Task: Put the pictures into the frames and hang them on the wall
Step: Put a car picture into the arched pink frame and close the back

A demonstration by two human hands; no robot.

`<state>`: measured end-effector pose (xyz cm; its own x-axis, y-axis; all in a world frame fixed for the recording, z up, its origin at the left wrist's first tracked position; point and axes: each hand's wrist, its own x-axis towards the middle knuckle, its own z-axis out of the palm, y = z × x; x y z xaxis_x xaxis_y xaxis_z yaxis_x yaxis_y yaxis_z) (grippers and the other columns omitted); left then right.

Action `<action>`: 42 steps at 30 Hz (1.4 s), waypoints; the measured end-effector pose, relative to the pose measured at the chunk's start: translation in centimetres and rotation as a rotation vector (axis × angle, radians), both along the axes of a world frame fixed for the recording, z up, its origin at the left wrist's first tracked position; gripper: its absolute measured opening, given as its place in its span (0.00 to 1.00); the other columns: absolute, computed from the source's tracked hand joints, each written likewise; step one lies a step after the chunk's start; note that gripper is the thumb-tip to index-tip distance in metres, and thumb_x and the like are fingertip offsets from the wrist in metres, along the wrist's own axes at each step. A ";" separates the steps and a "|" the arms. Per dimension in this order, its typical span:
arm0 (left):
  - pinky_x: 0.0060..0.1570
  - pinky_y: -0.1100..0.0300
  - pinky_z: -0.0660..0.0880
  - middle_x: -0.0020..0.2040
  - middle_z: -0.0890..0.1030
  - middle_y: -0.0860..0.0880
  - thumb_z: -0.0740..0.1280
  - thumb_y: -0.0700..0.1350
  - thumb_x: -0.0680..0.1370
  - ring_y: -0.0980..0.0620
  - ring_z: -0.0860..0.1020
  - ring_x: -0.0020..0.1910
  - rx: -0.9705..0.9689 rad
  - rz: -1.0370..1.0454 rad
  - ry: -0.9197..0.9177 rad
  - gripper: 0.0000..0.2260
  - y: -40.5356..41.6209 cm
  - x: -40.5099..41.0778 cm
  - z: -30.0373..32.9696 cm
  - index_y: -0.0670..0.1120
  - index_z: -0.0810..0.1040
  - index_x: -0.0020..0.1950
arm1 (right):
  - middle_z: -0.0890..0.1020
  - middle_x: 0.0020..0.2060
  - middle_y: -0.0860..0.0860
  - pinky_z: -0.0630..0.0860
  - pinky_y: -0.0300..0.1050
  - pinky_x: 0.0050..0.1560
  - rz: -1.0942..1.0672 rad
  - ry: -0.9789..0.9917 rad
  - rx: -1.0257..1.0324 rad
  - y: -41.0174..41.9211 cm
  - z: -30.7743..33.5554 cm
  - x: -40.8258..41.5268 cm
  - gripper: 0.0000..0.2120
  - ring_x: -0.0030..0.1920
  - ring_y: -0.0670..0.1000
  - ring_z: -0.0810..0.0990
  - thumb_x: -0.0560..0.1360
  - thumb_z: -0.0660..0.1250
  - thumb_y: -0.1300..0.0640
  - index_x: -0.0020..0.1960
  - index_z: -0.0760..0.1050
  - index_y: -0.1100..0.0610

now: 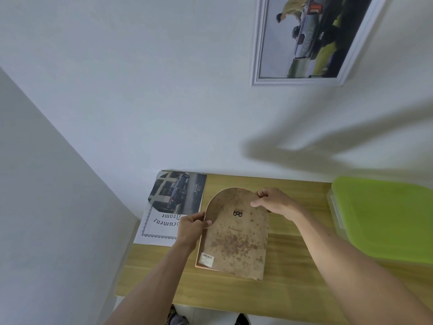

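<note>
An arch-topped picture frame (234, 240) lies face down on the wooden table (293, 285), its stained brown backing board up, with a small metal hanger near the top and a barcode sticker at the lower left. My left hand (191, 228) grips the frame's left edge by the curve. My right hand (274, 202) pinches the top right edge of the backing. A car picture (178, 193) cut to an arch shape lies at the table's back left on a "Document Frame" insert sheet (157, 228). A white-framed truck picture (309, 38) hangs on the wall above.
A clear plastic box with a green lid (384, 219) stands on the table's right side. The white wall rises directly behind the table, and a second wall closes the left. Shoes show on the floor below the table's front edge.
</note>
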<state>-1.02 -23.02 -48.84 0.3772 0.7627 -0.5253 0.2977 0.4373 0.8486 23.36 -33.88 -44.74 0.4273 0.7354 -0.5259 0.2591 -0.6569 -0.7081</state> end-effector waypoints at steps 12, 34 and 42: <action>0.40 0.57 0.79 0.46 0.85 0.43 0.71 0.30 0.73 0.49 0.83 0.42 -0.176 0.137 -0.091 0.17 0.8 -0.3 -0.5 0.38 0.80 0.61 | 0.87 0.45 0.48 0.77 0.48 0.51 -0.156 0.160 0.000 -4.4 -3.3 -1.7 0.10 0.51 0.51 0.83 0.70 0.78 0.54 0.48 0.83 0.55; 0.35 0.59 0.80 0.40 0.86 0.47 0.66 0.25 0.72 0.52 0.85 0.38 0.017 -0.130 -0.064 0.31 -0.2 -0.5 1.3 0.58 0.76 0.63 | 0.85 0.54 0.50 0.77 0.62 0.61 -0.521 0.323 0.108 -9.0 -6.7 1.0 0.22 0.56 0.54 0.82 0.76 0.71 0.62 0.65 0.74 0.44; 0.39 0.54 0.82 0.42 0.86 0.47 0.66 0.24 0.72 0.50 0.85 0.39 0.042 -0.138 -0.013 0.33 -0.1 0.2 1.2 0.61 0.75 0.62 | 0.71 0.71 0.53 0.77 0.52 0.59 -0.723 0.098 0.115 -12.5 -7.0 3.8 0.33 0.67 0.57 0.74 0.78 0.54 0.73 0.77 0.63 0.49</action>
